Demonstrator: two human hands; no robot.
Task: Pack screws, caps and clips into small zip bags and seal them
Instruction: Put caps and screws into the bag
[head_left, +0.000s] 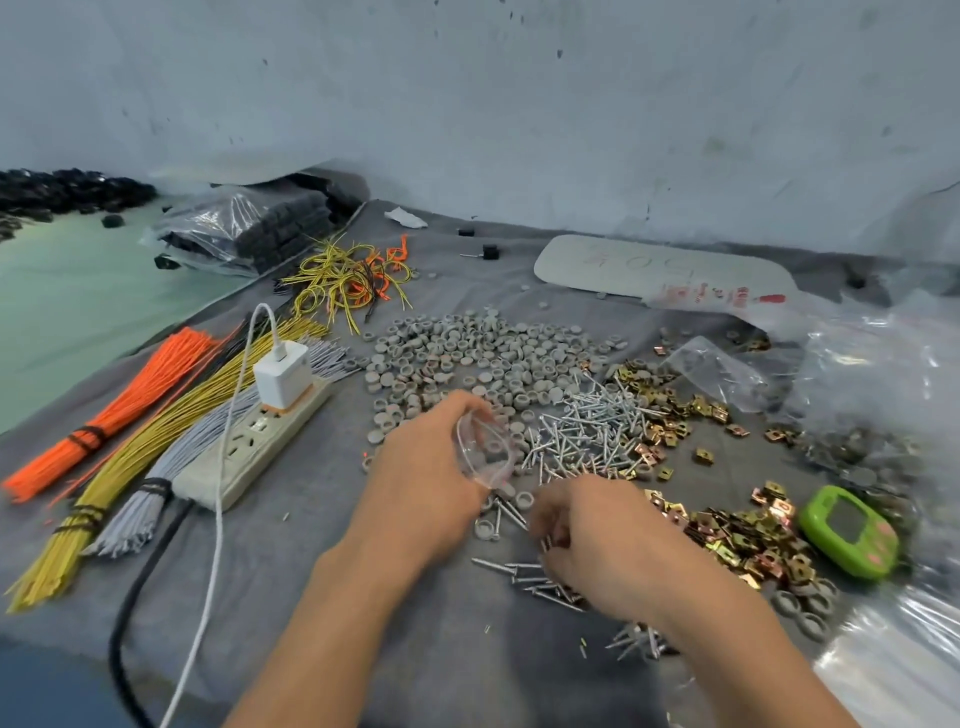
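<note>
Curled round the mouth of a small clear zip bag (485, 454), the left hand (426, 467) holds it open just above the grey cloth (322, 519). Close beside it, the right hand (587, 535) has its fingers bent over loose screws (540, 577) and seems to pinch a few. Beyond lie the heap of grey caps (467, 353) and, to the right, brass clips (727, 535). The bag looks thin, limp and slippery, so it is best held at the stiffer zip rim. The light screws have sharp points that could pierce the film.
</note>
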